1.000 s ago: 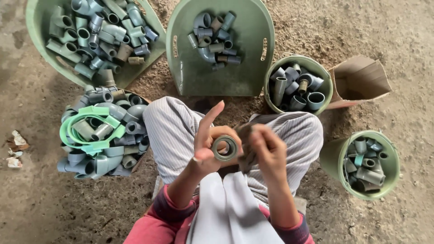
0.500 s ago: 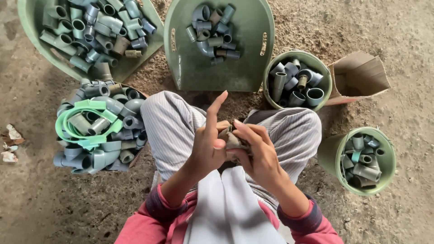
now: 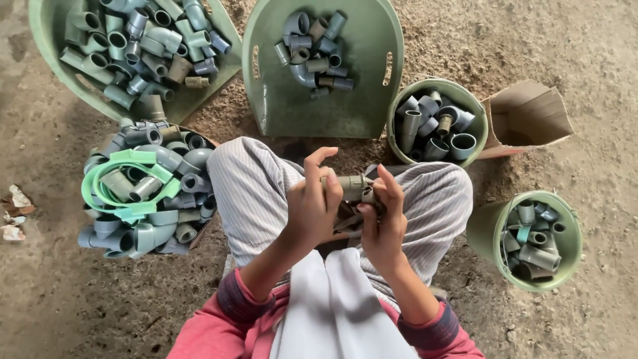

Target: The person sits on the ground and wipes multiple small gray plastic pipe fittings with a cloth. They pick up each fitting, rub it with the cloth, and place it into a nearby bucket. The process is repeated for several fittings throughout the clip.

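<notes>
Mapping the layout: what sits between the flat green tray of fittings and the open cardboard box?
In the head view, a round green bucket full of grey pipe fittings sits between the tray and the cardboard box.

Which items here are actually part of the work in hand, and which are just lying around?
In hand:
- left hand and right hand, both on the grey pipe fitting
- dark rag between the hands

Lying about:
- two green trays of fittings
- two green buckets of fittings
- heap of fittings with green strap
- open cardboard box
- scraps on the dirt
</notes>
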